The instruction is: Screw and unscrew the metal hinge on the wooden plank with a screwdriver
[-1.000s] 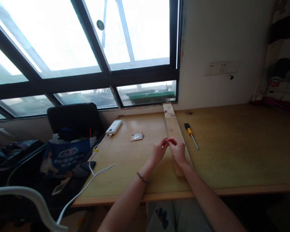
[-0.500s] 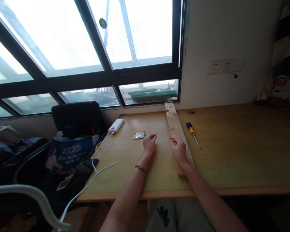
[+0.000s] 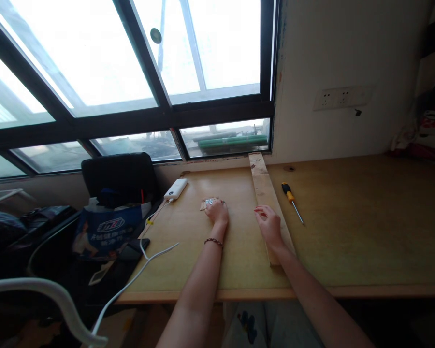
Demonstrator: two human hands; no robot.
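My left hand (image 3: 217, 211) is over the right part of a small flat tan piece with silvery metal plates (image 3: 209, 201) on it. Its fingers are curled downward and drawn together, hiding whatever may be between them. My right hand (image 3: 268, 224) hovers at the left edge of a long wooden plank (image 3: 267, 189), thumb and fingertips pinched together. Anything in that pinch is too small to make out. To the right of the plank lies a screwdriver (image 3: 289, 195) with a yellow and black handle, its shaft pointing toward me.
A white power bank (image 3: 176, 189) with a white cable (image 3: 160, 252) lies at the table's left edge. Beyond that edge are a black chair (image 3: 118, 176) and a blue printed bag (image 3: 108, 229). The window and wall bound the table (image 3: 351, 227) at the back.
My left hand has moved left and away from me onto the metal plates. A small object that showed at its fingertips is now hidden. My right hand has stayed almost still.
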